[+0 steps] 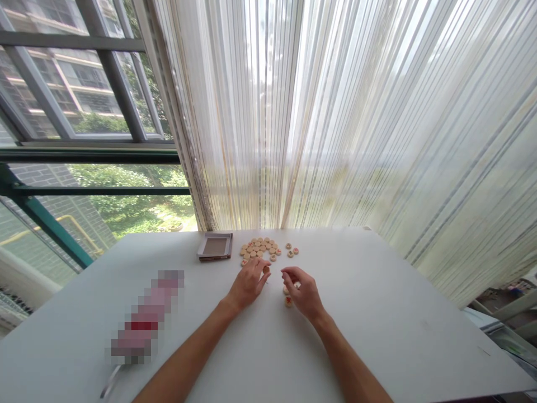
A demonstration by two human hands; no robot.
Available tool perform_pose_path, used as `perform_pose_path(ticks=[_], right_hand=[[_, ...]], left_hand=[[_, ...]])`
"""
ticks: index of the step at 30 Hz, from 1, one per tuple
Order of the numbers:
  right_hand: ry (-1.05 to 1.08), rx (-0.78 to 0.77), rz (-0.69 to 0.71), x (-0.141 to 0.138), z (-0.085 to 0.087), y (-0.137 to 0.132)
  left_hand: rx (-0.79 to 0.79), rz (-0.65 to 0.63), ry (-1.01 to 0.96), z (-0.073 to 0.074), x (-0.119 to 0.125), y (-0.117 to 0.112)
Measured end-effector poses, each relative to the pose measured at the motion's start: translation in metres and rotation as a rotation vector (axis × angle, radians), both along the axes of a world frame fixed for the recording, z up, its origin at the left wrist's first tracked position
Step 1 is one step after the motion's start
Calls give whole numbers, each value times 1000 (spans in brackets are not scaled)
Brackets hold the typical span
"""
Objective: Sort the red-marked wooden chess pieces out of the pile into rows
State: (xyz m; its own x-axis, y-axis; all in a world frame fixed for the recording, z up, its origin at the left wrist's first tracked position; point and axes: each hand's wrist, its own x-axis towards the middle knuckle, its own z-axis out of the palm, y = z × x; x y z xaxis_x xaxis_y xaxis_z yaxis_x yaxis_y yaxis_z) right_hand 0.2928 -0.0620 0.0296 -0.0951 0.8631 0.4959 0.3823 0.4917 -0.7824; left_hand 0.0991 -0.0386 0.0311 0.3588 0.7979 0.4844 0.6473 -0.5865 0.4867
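Observation:
A cluster of several round wooden game pieces (260, 249) with red and dark markings lies flat at the far middle of the white table (377, 313). Three more pieces (291, 250) sit just to the right of it. My left hand (248, 282) rests by the cluster's near edge, fingers curled, fingertips pinching one piece (265, 269). My right hand (304, 291) hovers beside it, fingers bent in a pinch over two or three pieces (288, 301) lying under and beside the palm.
A small open box (215, 247) with a brown inside lies left of the pieces. A blurred-out pink and red object (145, 319) sits at the near left. Sheer striped curtains hang behind the table; a window is at the left.

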Motion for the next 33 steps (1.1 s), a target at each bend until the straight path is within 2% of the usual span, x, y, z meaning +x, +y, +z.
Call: perform_pose_path(ticks=[6,9,12,15,19,33], right_hand=[[-70,63,49,-8,2,-6],[-104,81,93,-12,5,-10],[-117,96,115,-15,6,-12],[-133,112,92,-17,5,-12],[-151,129,74,-17,2,-10],[-134,144,140,-19,-1,-11]], left_hand=[[-544,-133,-688,-10,-4,-12],[-687,-223,-929,-14,-4,-15],[-747,-284,-1088,-13,-4,-18],[-795,-322,-1144,-10,-5,-21],[-840,-360,-1126,-8,-5,-23],[-820,-401,-1024,-11,-2,-29]])
